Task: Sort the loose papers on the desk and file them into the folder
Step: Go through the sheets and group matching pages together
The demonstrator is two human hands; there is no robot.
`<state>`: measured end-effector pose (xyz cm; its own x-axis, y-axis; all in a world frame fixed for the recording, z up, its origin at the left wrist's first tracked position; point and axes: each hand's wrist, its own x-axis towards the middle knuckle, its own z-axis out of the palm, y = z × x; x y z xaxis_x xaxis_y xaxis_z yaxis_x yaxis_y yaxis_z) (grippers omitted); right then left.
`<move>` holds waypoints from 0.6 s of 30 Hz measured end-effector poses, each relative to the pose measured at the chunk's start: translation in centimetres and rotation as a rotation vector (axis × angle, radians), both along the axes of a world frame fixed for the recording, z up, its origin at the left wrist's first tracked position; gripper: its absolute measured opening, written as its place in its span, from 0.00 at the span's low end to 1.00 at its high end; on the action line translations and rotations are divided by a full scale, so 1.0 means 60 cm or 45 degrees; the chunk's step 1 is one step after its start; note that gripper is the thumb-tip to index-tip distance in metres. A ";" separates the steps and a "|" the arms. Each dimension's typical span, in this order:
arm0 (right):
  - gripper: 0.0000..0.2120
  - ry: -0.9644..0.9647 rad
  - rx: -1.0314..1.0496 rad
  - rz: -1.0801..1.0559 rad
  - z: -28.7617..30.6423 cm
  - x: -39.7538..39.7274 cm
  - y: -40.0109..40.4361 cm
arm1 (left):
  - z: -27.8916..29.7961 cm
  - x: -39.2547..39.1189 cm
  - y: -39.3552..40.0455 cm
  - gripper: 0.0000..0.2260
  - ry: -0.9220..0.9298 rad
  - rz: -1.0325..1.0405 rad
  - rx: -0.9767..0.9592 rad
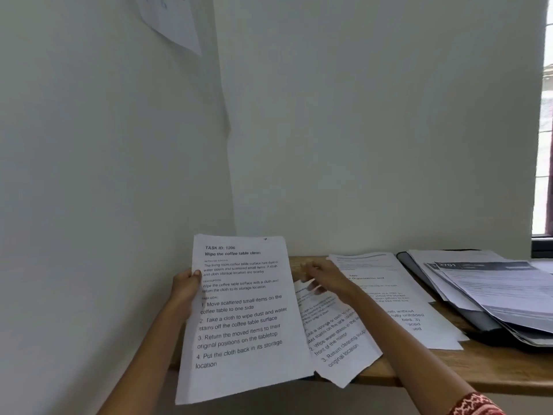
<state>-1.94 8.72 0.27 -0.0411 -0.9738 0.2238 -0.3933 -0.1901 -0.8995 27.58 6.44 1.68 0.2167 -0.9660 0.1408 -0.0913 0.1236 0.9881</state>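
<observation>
While the left hand (185, 284) pinches the left edge of a printed sheet (242, 313) with the thumb on the face and the fingers curled behind, the sheet stands raised and tilted toward the person, clear of the desk (478, 363). The right hand (321, 280) is blurred; its fingers appear extended and loosely spread just above a second sheet (335, 342), and I cannot tell whether they touch it or hold anything.

Judgement on the step: the person appears to be gathering loose pages one at a time. To do it well, the right hand should take the second sheet by a free edge, lift it flat, and lay it squarely behind or on the held sheet, corners matched, before the left thumb clamps both. The held sheet sags at its lower edge, so a firmer support from beneath would prevent creasing.

Condition of the papers: the held sheet is white, single-sided print, headed "Wipe the coffee table clean", slightly curled. The second sheet lies askew, overhanging the near edge of the desk. Beyond it a third sheet (389, 295) lies flat on the wood. Farther right, the dark folder (478, 322) lies open on the desk with a fanned stack of pages (493, 289) on it, untidy and not squared.
</observation>
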 end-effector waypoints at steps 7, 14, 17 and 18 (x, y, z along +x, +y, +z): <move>0.09 0.107 0.293 0.082 -0.046 0.048 0.005 | -0.056 -0.008 -0.007 0.12 0.018 0.031 0.155; 0.07 0.101 0.253 0.060 -0.049 0.049 -0.004 | -0.058 -0.023 -0.011 0.12 0.022 0.039 0.135; 0.09 0.033 0.142 -0.013 -0.048 0.042 -0.008 | -0.057 -0.033 -0.014 0.12 0.082 0.019 0.140; 0.09 0.027 0.075 -0.058 -0.048 0.036 -0.009 | -0.059 -0.037 -0.020 0.12 0.100 0.012 0.140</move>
